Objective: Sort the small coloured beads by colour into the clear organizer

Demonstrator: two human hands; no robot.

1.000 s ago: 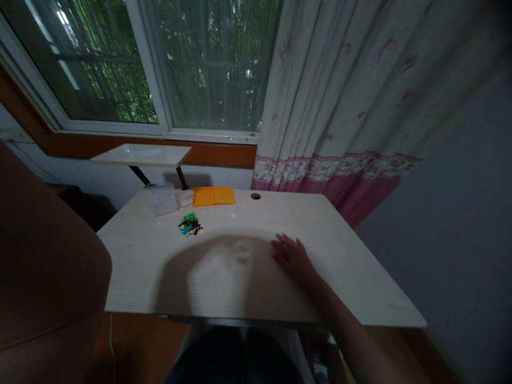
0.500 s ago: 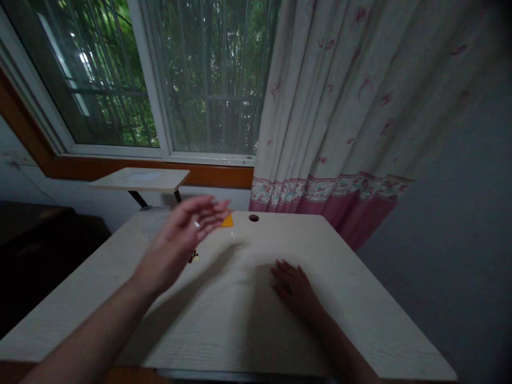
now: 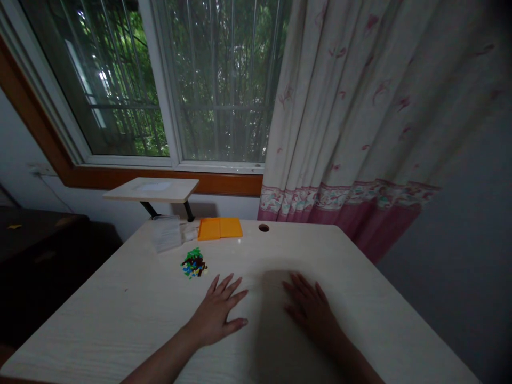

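My left hand [image 3: 217,314] lies flat on the pale wooden table [image 3: 120,330], its fingers spread and nothing under them that shows. To its right, my right hand [image 3: 307,304] also rests palm down on the tabletop, fingers stretched out, in shadow. Just beyond my left fingertips is a small heap of tiny coloured pieces [image 3: 194,263], green, dark brown, blue and cream; their exact kind is too small to tell. Farther back lie an orange flat object in two panels [image 3: 220,228] and a clear plastic container or bag [image 3: 166,233].
A small raised stand [image 3: 154,189] with black legs is at the back left, a pale sheet on top. A round cable hole [image 3: 263,228] is near the rear edge. Behind hang a flowered curtain [image 3: 320,133] and a barred window [image 3: 224,80]. Dark furniture [image 3: 36,256] stands left.
My left hand has come down from the air onto the table, uncovering the coloured heap and the orange object. The view has shifted slightly; my right hand stays flat.
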